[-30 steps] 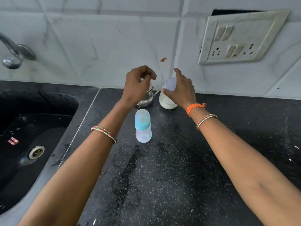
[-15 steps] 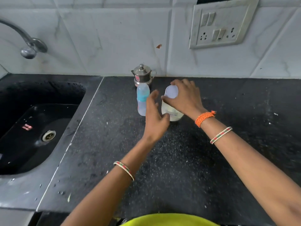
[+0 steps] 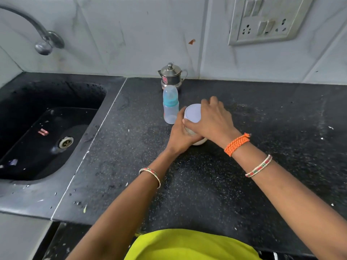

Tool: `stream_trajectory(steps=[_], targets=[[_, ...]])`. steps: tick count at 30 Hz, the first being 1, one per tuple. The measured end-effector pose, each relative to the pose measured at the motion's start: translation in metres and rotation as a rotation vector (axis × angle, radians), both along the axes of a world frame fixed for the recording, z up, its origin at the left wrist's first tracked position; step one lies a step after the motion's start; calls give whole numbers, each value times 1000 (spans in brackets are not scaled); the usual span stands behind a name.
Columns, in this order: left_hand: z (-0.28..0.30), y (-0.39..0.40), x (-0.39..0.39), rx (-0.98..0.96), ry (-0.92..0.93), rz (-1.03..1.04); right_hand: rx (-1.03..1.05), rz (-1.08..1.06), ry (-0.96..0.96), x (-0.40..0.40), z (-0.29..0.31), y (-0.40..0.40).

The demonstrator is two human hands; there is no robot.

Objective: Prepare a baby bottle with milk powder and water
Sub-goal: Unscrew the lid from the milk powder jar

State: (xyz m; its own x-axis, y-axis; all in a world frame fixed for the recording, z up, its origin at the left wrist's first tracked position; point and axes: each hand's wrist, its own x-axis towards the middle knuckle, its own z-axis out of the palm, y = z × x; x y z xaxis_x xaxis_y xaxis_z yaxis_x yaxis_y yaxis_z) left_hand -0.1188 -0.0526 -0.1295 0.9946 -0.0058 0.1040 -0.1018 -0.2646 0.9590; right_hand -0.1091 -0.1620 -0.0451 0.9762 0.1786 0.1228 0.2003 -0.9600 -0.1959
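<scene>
While capped, jar [image 3: 192, 115] between hands.

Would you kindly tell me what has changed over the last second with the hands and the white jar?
The left hand left the steel pot, came down and now grips the white jar by its side. The right hand kept its hold on the jar's lid and drew the jar nearer on the counter. The baby bottle stays upright and capped; the steel pot stays by the wall.
</scene>
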Motion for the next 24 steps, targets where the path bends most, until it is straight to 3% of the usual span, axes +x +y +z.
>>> stream_trajectory(steps=[4,16,24], targets=[[2,0,2,-18,-16,15,-152,99,63,9,14,-2],[-4,-2,5,-63,9,67,-34,326,92,35,11,-18],[4,15,19,30,66,-168,-76,530,294,39,20,-29]])
